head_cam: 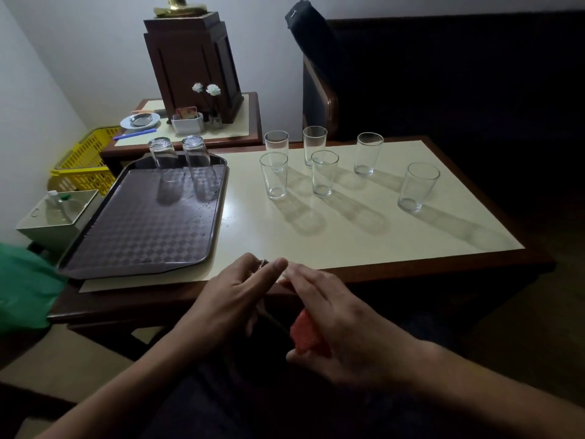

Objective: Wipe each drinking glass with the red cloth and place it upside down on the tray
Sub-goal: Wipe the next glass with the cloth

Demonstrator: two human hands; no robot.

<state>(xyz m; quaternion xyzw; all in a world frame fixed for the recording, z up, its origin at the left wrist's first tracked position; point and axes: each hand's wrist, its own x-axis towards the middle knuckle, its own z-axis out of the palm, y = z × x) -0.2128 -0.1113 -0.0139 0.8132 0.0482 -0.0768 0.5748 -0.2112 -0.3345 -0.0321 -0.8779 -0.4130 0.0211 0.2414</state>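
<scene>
By the table [364, 236] edge the left hand [234, 299] grips a glass [262, 265] and the right hand [335, 315] clutches the red cloth [305, 339], with six upright glasses [323, 174] beyond and two inverted glasses [198, 160] on the tray [142, 229].

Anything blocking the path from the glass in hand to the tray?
Nothing visible. The glass in the left hand sits just off the near corner of the tray; two inverted glasses stand only at its far end.

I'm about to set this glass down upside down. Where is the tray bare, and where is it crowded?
The tray is bare from its near rim up to the two upturned glasses at its far edge. The table is bare along its near edge and beside the tray's right rim. Crowded: the six upright glasses toward the table's far side.
</scene>
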